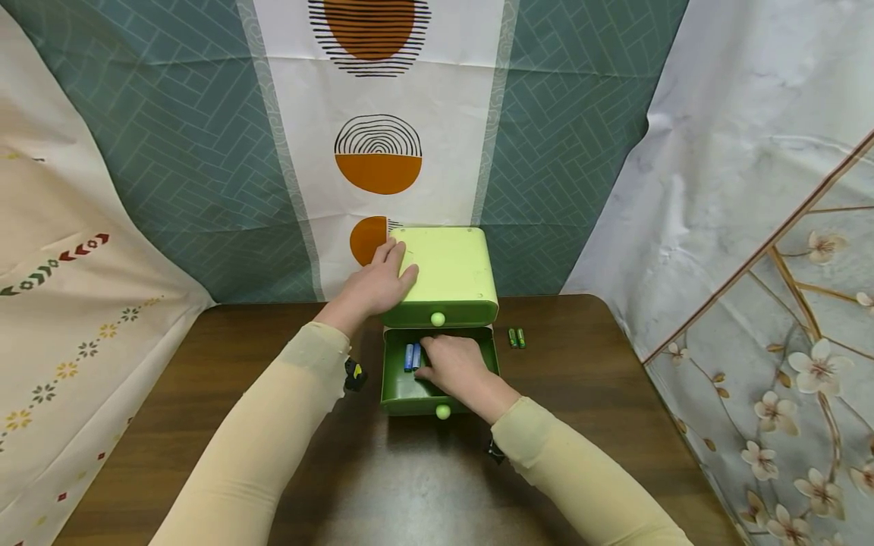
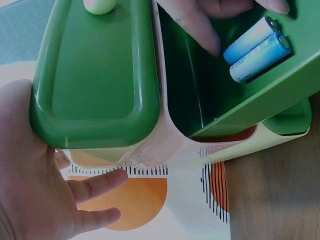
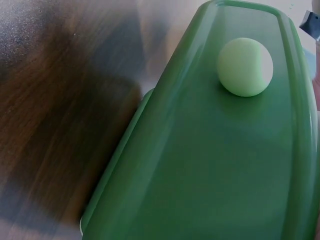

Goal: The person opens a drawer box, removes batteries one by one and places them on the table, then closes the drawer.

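Observation:
A small cabinet (image 1: pixel 444 262) with a light green top and green drawers stands at the back of the table. My left hand (image 1: pixel 380 284) rests on its top left edge, the fingers spread along the side in the left wrist view. Below, a green drawer (image 1: pixel 399 388) is pulled out. Two blue batteries (image 2: pixel 260 50) lie side by side on its floor, toward the left. My right hand (image 1: pixel 456 365) reaches down into this drawer just right of them, fingers relaxed and partly hidden. In the right wrist view the drawer's round knob (image 3: pixel 245 67) fills the upper right.
Two green batteries (image 1: pixel 517 338) lie on the brown wooden table (image 1: pixel 560 425) to the right of the cabinet. A patterned cloth (image 1: pixel 382 91) hangs behind it. Another green drawer front (image 2: pixel 292 120) shows below the pulled-out one.

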Available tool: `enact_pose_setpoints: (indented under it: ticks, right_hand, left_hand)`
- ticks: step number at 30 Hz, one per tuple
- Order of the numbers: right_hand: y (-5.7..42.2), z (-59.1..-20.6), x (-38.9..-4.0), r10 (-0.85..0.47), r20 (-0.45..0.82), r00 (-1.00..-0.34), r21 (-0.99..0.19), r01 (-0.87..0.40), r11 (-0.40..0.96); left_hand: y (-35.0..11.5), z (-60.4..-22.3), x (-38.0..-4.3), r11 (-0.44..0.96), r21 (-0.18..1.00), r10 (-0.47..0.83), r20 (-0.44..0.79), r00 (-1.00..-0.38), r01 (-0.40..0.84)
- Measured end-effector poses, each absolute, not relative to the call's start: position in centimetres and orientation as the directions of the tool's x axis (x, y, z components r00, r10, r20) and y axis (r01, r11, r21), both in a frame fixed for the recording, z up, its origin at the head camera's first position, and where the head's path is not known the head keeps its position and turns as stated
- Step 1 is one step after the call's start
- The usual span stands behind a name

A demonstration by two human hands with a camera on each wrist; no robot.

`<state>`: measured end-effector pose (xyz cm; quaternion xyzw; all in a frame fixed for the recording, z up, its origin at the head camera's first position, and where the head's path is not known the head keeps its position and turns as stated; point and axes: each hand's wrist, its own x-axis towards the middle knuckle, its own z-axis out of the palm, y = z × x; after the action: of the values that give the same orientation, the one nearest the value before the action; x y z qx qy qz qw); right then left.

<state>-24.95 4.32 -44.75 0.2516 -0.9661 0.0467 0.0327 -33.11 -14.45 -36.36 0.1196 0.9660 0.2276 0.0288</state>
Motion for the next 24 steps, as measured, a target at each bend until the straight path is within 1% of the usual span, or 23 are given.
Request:
enact_pose_setpoints:
  ticks: [15, 24]
  right_hand:
    - [4.17, -45.08, -24.9, -0.509, 0.14, -0.849, -0.051, -0.52, 0.853]
    - [4.0, -45.14, -24.82, -0.508, 0.135, -0.851, -0.033, -0.516, 0.856]
  left_hand:
    - [-14.39, -36.17, -32.93, 0.868, 0.447, 0.24, 0.002, -0.971, 0.216]
    - [-14.45, -36.2, -32.95, 0.868, 0.445, 0.244, -0.001, -0.97, 0.218]
